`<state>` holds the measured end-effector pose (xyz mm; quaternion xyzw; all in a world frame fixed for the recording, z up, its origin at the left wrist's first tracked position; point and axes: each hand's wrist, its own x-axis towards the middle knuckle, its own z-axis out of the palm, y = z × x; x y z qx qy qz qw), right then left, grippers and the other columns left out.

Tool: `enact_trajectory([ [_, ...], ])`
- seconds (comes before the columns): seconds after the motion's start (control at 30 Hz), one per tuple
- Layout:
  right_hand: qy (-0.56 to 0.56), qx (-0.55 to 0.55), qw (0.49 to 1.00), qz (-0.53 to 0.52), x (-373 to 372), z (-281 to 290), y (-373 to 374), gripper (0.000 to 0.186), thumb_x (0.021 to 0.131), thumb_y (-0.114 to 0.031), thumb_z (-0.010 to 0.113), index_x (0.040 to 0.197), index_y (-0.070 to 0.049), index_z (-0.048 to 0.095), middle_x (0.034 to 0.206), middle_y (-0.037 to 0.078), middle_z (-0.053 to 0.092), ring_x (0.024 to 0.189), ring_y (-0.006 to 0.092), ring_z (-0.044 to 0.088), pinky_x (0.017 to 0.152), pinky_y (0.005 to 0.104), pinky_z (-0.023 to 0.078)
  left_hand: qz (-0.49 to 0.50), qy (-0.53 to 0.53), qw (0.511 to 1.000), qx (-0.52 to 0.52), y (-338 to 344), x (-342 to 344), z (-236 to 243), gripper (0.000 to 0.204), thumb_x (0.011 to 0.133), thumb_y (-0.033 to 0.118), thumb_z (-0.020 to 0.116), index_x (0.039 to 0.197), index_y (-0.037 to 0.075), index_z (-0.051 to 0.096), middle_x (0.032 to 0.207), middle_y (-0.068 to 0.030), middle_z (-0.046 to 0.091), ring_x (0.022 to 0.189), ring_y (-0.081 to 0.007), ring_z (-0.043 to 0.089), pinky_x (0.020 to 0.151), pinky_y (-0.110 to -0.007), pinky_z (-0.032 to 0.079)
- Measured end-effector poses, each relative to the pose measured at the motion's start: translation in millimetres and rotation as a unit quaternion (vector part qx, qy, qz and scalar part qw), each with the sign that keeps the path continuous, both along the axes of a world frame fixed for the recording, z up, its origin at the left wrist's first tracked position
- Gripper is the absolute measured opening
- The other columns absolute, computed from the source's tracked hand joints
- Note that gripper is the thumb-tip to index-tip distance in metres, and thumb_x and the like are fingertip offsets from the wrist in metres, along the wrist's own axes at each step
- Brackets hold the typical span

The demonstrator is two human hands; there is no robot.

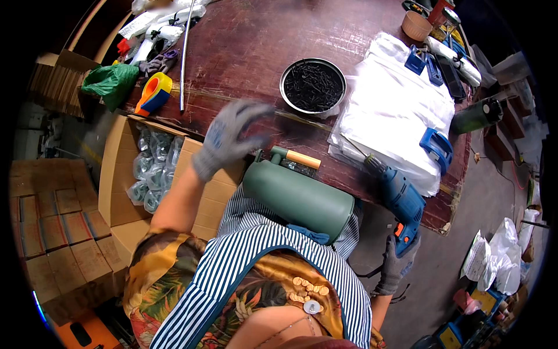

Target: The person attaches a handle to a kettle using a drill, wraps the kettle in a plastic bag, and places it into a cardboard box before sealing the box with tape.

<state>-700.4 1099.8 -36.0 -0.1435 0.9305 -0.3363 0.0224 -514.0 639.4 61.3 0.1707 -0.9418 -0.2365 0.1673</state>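
Observation:
A blue power drill (402, 199) with a long thin bit is in my gloved right hand (400, 263), whose fingers wrap round its handle. The bit points up and left over the white plastic bags. My gloved left hand (232, 136) is above the table's front edge, its fingers apart and a little blurred; I see nothing in them. Across my lap lies a dark green cylinder (299, 198), with a green bracket and a light wooden grip (303, 159) on its far side. A round metal tin (314, 110) full of black screws (314, 84) stands beyond it.
White plastic bags (389, 110) lie stacked on the dark red table (238, 52). A blue plastic handle piece (436, 150) lies on them. Left stand a tape roll (154, 93), a metal rod (185, 64) and an open carton (119, 174) of wrapped parts. A dark bottle (476, 115) is at right.

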Motion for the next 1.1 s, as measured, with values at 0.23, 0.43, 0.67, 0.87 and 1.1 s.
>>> enact_trajectory([
  [0.23,0.099,0.031,0.994,0.046,-3.0,-9.3,1.2,0.077,0.085,-0.024,0.078,0.149,-0.004,0.040,0.121,0.015,0.061,0.078,0.0178,0.064,0.069,0.0301,0.054,-0.064,-0.029,0.947,-0.312,-24.9,-135.5,-22.1,0.028,0.085,0.021,0.074,0.112,0.020,0.068,0.119,-0.0042,0.061,0.116,-0.0277,0.055,0.101,-0.044,0.044],
  [0.43,0.045,0.020,0.999,0.012,1.8,-15.3,6.5,0.078,0.085,-0.024,0.078,0.150,-0.004,0.039,0.122,0.015,0.060,0.077,0.0174,0.064,0.067,0.0293,0.053,-0.060,-0.030,0.965,-0.252,-33.1,-146.5,-42.6,0.028,0.085,0.017,0.073,0.112,0.019,0.069,0.115,-0.0055,0.063,0.116,-0.0260,0.057,0.102,-0.042,0.045],
  [0.67,-0.142,-0.063,0.986,-0.057,11.8,7.4,-9.4,0.084,0.081,-0.023,0.081,0.149,0.000,0.038,0.141,0.021,0.051,0.128,0.0335,0.052,0.107,0.0411,0.041,0.059,0.262,0.906,0.326,-28.7,-97.4,-57.8,0.023,0.097,0.002,0.060,0.120,0.004,0.061,0.113,-0.0073,0.067,0.098,-0.0130,0.064,0.086,-0.027,0.054],
  [0.87,-0.166,-0.103,0.981,-0.013,28.0,8.2,-34.7,0.083,0.080,-0.023,0.082,0.148,-0.002,0.039,0.139,0.019,0.052,0.127,0.0305,0.053,0.106,0.0394,0.041,0.110,0.132,0.747,0.642,-10.5,-39.0,-89.0,0.042,0.099,0.002,0.052,0.141,0.003,0.049,0.105,-0.0083,0.067,0.087,-0.0106,0.063,0.076,-0.023,0.054],
  [1.1,-0.172,-0.118,0.978,-0.016,30.7,1.6,-44.5,0.081,0.081,-0.021,0.082,0.148,-0.004,0.040,0.138,0.017,0.053,0.123,0.0294,0.055,0.103,0.0392,0.045,0.102,-0.035,0.830,0.547,-9.7,-44.0,-86.6,0.024,0.098,0.009,0.059,0.121,0.001,0.063,0.102,-0.0041,0.067,0.085,-0.0092,0.061,0.078,-0.023,0.053],
])
